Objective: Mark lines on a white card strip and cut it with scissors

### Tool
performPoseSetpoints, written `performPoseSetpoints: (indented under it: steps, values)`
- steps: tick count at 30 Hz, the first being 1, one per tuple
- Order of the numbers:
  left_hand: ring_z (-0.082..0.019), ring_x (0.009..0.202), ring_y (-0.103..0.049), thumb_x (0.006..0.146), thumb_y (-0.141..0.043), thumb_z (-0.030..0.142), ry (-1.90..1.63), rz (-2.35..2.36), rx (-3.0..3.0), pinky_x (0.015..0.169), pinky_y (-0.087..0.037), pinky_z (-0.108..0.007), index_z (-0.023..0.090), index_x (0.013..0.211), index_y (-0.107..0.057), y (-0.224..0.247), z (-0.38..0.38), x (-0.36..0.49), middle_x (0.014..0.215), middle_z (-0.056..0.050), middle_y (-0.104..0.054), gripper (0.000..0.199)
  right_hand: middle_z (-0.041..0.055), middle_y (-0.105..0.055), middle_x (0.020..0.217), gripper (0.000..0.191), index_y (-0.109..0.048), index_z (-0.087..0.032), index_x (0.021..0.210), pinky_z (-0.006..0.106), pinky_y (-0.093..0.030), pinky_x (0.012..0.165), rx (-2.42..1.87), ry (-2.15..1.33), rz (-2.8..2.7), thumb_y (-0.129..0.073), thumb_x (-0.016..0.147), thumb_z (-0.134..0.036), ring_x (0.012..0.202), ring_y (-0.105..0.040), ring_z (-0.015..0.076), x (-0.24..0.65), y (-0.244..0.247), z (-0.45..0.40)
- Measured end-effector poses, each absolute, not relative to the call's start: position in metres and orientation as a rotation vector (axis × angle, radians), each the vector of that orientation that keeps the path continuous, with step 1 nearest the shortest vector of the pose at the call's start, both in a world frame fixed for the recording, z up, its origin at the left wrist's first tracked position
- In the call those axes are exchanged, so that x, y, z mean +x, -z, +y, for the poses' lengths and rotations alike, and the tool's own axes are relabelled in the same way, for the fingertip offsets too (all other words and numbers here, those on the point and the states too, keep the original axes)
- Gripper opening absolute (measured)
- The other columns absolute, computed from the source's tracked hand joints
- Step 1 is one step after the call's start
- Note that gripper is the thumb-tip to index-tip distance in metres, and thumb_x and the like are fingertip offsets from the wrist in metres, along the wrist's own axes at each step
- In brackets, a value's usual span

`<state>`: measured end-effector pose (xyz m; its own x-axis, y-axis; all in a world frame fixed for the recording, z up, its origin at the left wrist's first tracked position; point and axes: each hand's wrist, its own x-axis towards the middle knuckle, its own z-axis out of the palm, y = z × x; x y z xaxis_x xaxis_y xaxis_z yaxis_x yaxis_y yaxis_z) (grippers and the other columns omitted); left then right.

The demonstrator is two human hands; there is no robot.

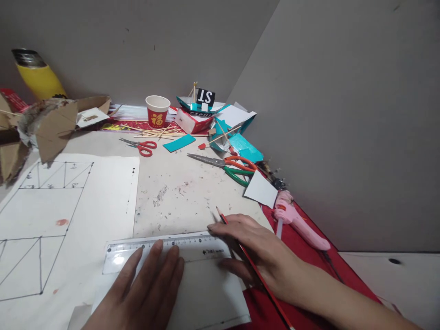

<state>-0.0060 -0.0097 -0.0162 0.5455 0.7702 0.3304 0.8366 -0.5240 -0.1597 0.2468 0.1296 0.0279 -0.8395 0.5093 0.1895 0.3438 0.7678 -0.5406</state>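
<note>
A clear plastic ruler (195,251) lies along the top edge of a white sheet of card (209,284) at the front of the table. My left hand (147,288) rests flat on the ruler and card, fingers spread. At the ruler's right end, my right hand (264,252) holds a red-and-black pencil (252,263), its sharpened tip pointing up and away. The fingertips of that hand touch or hover by the ruler's end; which, I cannot tell. To the left is a large paper (103,197) with a black truss-like drawing.
Farther back are small red-handled scissors (142,146), larger scissors (223,162) with orange and green handles, thin sticks (165,132) and a red-and-white paper cup (158,111). A pink glue gun (302,222) lies on the right. Torn cardboard (57,128) and a yellow bottle (39,75) stand left.
</note>
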Motion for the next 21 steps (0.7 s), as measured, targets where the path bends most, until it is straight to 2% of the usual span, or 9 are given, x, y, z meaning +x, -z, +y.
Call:
performPoseSetpoints:
  steps: [11, 21]
  values:
    - [-0.027, 0.144, -0.017, 0.093, -0.047, 0.031, 0.321, -1.364, -2.529, 0.119, -0.004, -0.041, 0.02, 0.133, -0.052, 0.0176, -0.0123, -0.0094, 0.142, -0.005, -0.052, 0.042, 0.0073, -0.068, 0.101, 0.041, -0.052, -0.024, 0.128, 0.036, -0.053, 0.083, -0.602, -0.788, -2.553, -0.06, 0.089, -0.014, 0.099, -0.059, 0.0213, 0.245, -0.0203, 0.1326]
    - [-0.027, 0.146, -0.014, 0.093, -0.046, 0.031, 0.327, -1.371, -2.518, 0.119, -0.004, -0.042, 0.021, 0.132, -0.054, 0.0194, -0.0116, -0.0089, 0.144, -0.004, -0.051, 0.041, 0.0075, -0.067, 0.102, 0.044, -0.05, -0.024, 0.129, 0.037, -0.051, 0.086, -0.585, -0.751, -2.535, -0.063, 0.088, -0.014, 0.1, -0.06, 0.0217, 0.2486, -0.0207, 0.1309]
